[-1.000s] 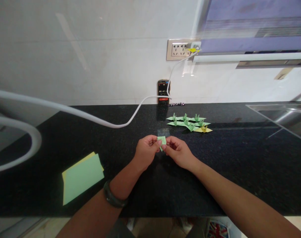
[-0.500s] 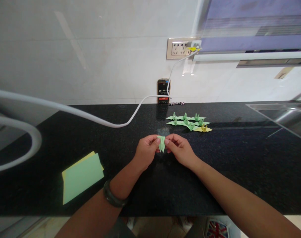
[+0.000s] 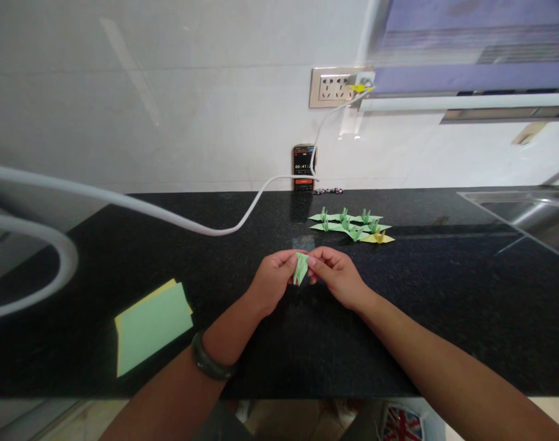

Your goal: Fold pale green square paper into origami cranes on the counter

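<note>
A small green folded paper piece (image 3: 300,268) hangs between both my hands above the black countertop (image 3: 445,294). My left hand (image 3: 273,282) pinches its left side with thumb and fingertips. My right hand (image 3: 335,275) pinches its right side. The paper now looks narrow and pointed downward. Beyond my hands lies a row of several finished paper cranes (image 3: 350,225), green ones and a yellow one at the right end.
A stack of green and yellow paper squares (image 3: 151,324) lies at the front left. A white cable (image 3: 178,222) crosses the counter to a wall socket (image 3: 337,89). A phone showing a timer (image 3: 303,167) leans on the wall. A steel sink (image 3: 523,214) is at the right.
The paper has gone from a small squarish shape to a narrower, pointed fold. Both hands stay pinched on it and have shifted slightly.
</note>
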A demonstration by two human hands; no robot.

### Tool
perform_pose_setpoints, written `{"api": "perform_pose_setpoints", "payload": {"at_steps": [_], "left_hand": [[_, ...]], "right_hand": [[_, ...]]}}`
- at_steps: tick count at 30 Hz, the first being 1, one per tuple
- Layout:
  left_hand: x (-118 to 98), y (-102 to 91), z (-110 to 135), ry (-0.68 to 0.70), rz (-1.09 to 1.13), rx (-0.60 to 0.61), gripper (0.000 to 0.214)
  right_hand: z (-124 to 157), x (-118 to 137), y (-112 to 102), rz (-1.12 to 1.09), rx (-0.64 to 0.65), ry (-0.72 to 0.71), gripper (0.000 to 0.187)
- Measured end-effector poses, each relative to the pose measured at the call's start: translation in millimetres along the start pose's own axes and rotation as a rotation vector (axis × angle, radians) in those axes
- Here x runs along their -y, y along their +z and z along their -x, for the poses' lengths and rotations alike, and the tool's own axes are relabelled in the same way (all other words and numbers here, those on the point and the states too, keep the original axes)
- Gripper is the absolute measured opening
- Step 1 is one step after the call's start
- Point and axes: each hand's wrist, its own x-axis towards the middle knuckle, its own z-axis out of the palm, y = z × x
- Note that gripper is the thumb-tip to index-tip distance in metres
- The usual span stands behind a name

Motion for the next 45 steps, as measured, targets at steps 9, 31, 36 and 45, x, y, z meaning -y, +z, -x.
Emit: {"api": "perform_pose_setpoints", "payload": {"at_steps": [9, 31, 36, 45], "left_hand": [[-1.4, -1.1, -0.7, 0.159, -0.257, -0.108, 0.032], [-5.0, -0.6, 3.0, 0.42, -0.653, -0.247, 0.016], [-4.6, 1.2, 3.6, 0.386, -0.549, -0.185, 0.013], [-1.0, -1.9, 1.1, 0.352, -0.531, -0.161, 0.014]], "right_hand": [[-0.7, 0.2, 2.0, 0.1, -0.017, -0.029, 0.015], [2.6, -0.5, 2.1, 0.488, -0.175, -0.223, 0.014], [3.3, 1.0, 1.1, 0.488, -0.146, -0.245, 0.013], [3.8, -1.5, 1.1, 0.377, -0.064, -0.178, 0.034]]}}
